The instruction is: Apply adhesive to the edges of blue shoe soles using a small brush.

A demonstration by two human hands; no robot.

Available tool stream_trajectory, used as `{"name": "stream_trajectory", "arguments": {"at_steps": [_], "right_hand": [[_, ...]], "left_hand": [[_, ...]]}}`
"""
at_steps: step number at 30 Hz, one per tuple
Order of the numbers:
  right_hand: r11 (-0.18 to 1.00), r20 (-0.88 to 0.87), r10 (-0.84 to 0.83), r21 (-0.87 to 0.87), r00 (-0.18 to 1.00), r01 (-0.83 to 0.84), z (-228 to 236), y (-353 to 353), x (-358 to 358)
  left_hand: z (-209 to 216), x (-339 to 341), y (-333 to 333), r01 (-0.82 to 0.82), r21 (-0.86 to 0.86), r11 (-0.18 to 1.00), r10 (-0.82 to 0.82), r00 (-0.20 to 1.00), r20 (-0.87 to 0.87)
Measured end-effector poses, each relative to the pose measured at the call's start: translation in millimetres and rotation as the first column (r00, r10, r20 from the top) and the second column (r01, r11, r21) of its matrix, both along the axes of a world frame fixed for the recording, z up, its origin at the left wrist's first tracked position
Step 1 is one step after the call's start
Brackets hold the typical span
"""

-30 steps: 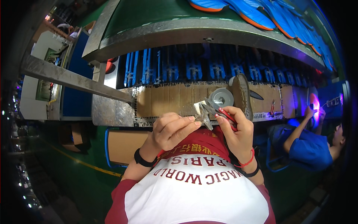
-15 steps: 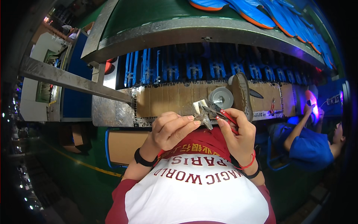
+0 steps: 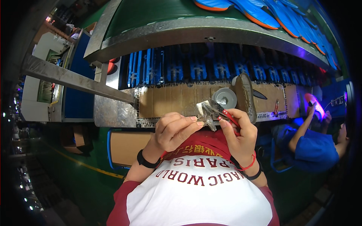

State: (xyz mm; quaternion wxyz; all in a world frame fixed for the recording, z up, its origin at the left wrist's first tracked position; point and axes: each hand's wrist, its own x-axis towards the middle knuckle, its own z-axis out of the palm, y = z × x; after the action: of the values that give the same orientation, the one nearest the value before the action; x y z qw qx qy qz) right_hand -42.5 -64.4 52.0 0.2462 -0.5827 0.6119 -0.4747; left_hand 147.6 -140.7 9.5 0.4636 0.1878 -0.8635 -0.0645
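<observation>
My right hand [image 3: 241, 132] is closed round the red, white-dotted handles of a pair of scissors [image 3: 230, 116]. Their dark blades point up and left, against a crumpled piece of clear plastic film [image 3: 210, 122]. The thumb and fingers of my left hand [image 3: 171, 131] pinch the film's left end. A small white piece [image 3: 202, 107] sits at the upper end of the film, beside the blade tips; whether it is joined to the film I cannot tell. Both hands hover in front of my body, at the near edge of a cardboard-covered bench [image 3: 169, 101].
Beyond the hands stand a white bowl [image 3: 230, 98] and a long beige, worn shoe-like thing [image 3: 245, 94]. Farther right lie a dark blade-shaped piece [image 3: 259, 94] and a small red-handled tool [image 3: 276, 107]. Blue insoles [image 3: 260, 17] lie on the green belt [image 3: 158, 15]. A co-worker [image 3: 315, 150] sits at right.
My hands stay almost in place, with the film and white piece tilting slightly. At right, the co-worker has shifted the pinkish lit shoe-shaped piece leftward and tilted it.
</observation>
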Motion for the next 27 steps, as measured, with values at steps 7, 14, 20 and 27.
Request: {"name": "stream_trajectory", "arguments": {"at_steps": [7, 14, 20, 27], "right_hand": [[1.0, 0.013, -0.011, 0.017, 1.0, 0.011, -0.5, -0.4, -2.4], [1.0, 0.083, 0.006, -0.014, 0.996, -0.005, 1.2, -6.3, -20.4], [0.997, 0.137, -0.068, 0.053, 0.988, 0.061, -0.1, -6.7, -29.7], [0.852, -0.199, -0.518, -0.033, 0.832, 0.523, -40.0, -10.2, -136.4]], "left_hand": [[-0.9, 0.6, 0.3, -0.029, 0.042, 0.999, 0.031, 0.999, -0.045], [-3.4, 2.6, -8.3, -0.003, 0.369, 0.929, 0.074, 0.981, -0.178], [-11.9, -2.8, -10.9, 0.388, 0.697, 0.603, 0.049, 0.854, -0.517], [-29.1, 4.9, -12.1, 0.248, 0.888, 0.387, 0.179, 0.925, -0.336]]}}
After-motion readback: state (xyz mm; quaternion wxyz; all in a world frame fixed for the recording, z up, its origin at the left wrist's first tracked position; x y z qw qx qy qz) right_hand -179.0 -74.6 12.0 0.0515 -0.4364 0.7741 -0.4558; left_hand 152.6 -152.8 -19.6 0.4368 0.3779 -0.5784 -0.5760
